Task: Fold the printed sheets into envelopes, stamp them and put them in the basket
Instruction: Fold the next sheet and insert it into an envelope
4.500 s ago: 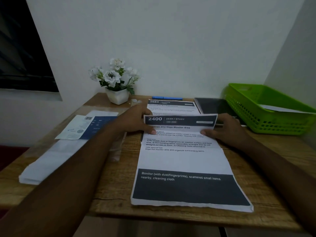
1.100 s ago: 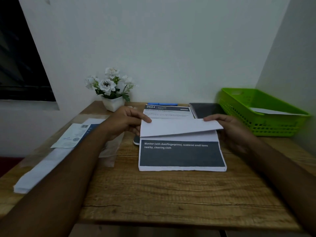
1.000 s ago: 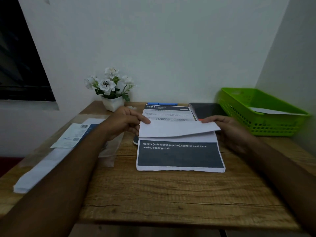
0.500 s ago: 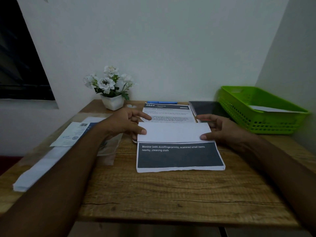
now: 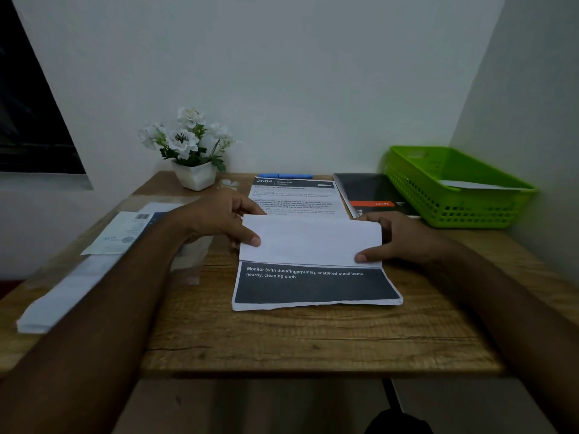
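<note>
Two hands on the printed sheet (image 5: 313, 245) at the middle of the table (image 5: 313, 339): left hand (image 5: 219, 220) and right hand (image 5: 407, 238) each pinch an end of its folded-over flap, thumbs on top, other fingers mostly hidden behind. Flap covers the text, leaving only the dark bottom band. Second sheet (image 5: 296, 195) peeks out beyond the left hand; green basket (image 5: 470, 211) sits at the far right corner.

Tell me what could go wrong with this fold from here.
1. The left hand and right hand pinch the white flap only at its ends; the middle may crease crooked.
2. The sheet's near edge is ragged and could tear on the next fold.
3. The second printed sheet lies just behind the fingers and might get dragged.
</note>
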The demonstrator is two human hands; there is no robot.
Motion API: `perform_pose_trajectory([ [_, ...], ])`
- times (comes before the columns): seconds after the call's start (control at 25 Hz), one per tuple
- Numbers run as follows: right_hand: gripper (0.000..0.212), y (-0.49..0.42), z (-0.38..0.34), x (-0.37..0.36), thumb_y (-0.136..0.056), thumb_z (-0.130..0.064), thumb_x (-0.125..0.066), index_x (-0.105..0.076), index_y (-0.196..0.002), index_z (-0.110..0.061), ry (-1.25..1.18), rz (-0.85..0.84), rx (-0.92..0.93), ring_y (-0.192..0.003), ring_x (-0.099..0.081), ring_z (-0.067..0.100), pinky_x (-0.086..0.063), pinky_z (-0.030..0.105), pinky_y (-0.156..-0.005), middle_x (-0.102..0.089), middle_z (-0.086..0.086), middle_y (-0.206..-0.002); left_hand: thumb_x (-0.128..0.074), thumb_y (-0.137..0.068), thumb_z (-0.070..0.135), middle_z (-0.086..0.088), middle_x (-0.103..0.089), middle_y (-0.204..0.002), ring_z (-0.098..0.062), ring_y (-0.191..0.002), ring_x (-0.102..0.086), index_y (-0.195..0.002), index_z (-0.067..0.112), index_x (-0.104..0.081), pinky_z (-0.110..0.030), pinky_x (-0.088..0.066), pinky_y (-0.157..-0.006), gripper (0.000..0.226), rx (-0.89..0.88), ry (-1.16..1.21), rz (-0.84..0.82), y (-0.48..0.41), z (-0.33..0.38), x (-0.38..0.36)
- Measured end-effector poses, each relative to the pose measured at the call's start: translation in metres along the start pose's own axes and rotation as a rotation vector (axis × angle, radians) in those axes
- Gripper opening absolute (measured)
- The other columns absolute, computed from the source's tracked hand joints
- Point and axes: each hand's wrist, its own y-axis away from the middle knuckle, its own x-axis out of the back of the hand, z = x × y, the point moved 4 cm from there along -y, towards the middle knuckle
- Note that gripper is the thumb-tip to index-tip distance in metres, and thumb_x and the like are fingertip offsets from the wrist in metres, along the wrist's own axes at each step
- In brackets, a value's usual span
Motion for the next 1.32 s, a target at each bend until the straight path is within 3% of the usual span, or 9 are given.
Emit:
perform_pose_trajectory([
  [0.12,0.048,0.011,-0.004,-0.001,-0.065,-0.005,-0.085,-0.068,-0.108,-0.017,0.085,0.080,0.013,-0.093,-0.071,0.010,-0.056,0.024,-0.081,-0.076,-0.007,-0.099,-0.083,-0.063,0.010,0.002,-0.075,-0.082,-0.011,-0.060,-0.066,-0.102,0.009,-0.071,-0.021,-0.054,-0.055,0.041,0.006,-0.070,0.071,0.007,0.008,-0.005],
  [0.4,0.028,0.039,-0.005,-0.008,-0.078,-0.009,-0.077,-0.070,-0.100,-0.026,0.181,0.153,0.125,-0.084,-0.069,0.000,-0.052,0.017,-0.072,-0.074,-0.015,-0.094,-0.082,-0.068,0.012,0.005,-0.074,-0.079,-0.006,-0.073,-0.066,-0.079,0.021,-0.074,-0.018,-0.051,-0.062,0.016,-0.116,-0.235,0.150,0.038,0.020,-0.018],
  [0.52,0.021,0.049,-0.004,-0.008,-0.083,-0.005,-0.071,-0.074,-0.094,-0.022,0.259,0.102,0.194,-0.089,-0.069,0.010,-0.052,0.023,-0.079,-0.075,-0.005,-0.093,-0.082,-0.067,0.011,0.007,-0.073,-0.079,-0.005,-0.078,-0.066,-0.076,0.022,-0.076,-0.019,-0.052,-0.068,0.016,-0.126,-0.227,0.141,0.055,0.018,-0.029],
  [0.72,0.050,0.065,-0.007,-0.016,-0.085,0.017,-0.050,-0.074,-0.109,-0.020,0.470,-0.008,0.368,-0.112,-0.060,0.006,-0.043,0.015,-0.095,-0.066,-0.007,-0.114,-0.078,-0.072,0.007,0.006,-0.070,-0.084,-0.003,-0.089,-0.061,-0.082,0.022,-0.076,-0.013,-0.049,-0.072,0.019,-0.180,-0.332,0.171,0.077,0.020,-0.047],
  [0.8,0.058,0.070,-0.007,-0.016,-0.079,0.013,-0.041,-0.072,-0.110,-0.024,0.538,-0.031,0.335,-0.116,-0.055,0.002,-0.039,0.013,-0.097,-0.062,-0.011,-0.120,-0.071,-0.076,0.002,0.010,-0.067,-0.094,-0.001,-0.095,-0.058,-0.090,0.025,-0.074,-0.012,-0.048,-0.080,0.027,-0.179,-0.374,0.151,0.086,0.021,-0.051],
  [0.92,0.048,0.074,-0.017,-0.022,-0.074,-0.005,-0.041,-0.074,-0.104,-0.025,0.497,0.016,0.294,-0.112,-0.057,0.004,-0.044,0.028,-0.099,-0.065,-0.009,-0.115,-0.059,-0.079,-0.005,0.014,-0.062,-0.104,0.000,-0.102,-0.054,-0.100,0.028,-0.072,-0.012,-0.046,-0.086,0.041,-0.161,-0.457,0.059,0.099,0.027,-0.058],
  [1.0,0.036,0.074,-0.028,-0.039,-0.081,-0.021,-0.045,-0.072,-0.103,-0.027,0.457,0.064,0.295,-0.109,-0.059,0.006,-0.046,0.036,-0.097,-0.066,-0.010,-0.112,-0.057,-0.081,0.000,0.015,-0.061,-0.105,0.000,-0.101,-0.053,-0.102,0.030,-0.070,-0.017,-0.046,-0.087,0.039,-0.136,-0.556,0.050,0.100,0.033,-0.064],
  [1.16,0.032,0.068,-0.048,-0.089,-0.092,-0.048,-0.050,-0.061,-0.121,-0.039,0.634,0.070,0.296,-0.118,-0.048,-0.004,-0.039,0.030,-0.099,-0.057,-0.019,-0.129,-0.058,-0.086,0.036,0.017,-0.055,-0.097,0.001,-0.093,-0.048,-0.099,0.034,-0.061,-0.022,-0.041,-0.081,0.013,-0.203,-0.692,0.278,0.087,0.041,-0.088],
  [1.32,0.045,0.064,-0.045,-0.103,-0.089,-0.058,-0.050,-0.054,-0.131,-0.043,0.668,0.067,0.252,-0.130,-0.042,0.002,-0.033,0.028,-0.105,-0.047,-0.018,-0.144,-0.040,-0.076,0.066,0.015,-0.053,-0.096,-0.001,-0.087,-0.044,-0.099,0.032,-0.059,-0.015,-0.036,-0.072,0.046,-0.246,-0.671,0.395,0.083,0.023,-0.101],
])
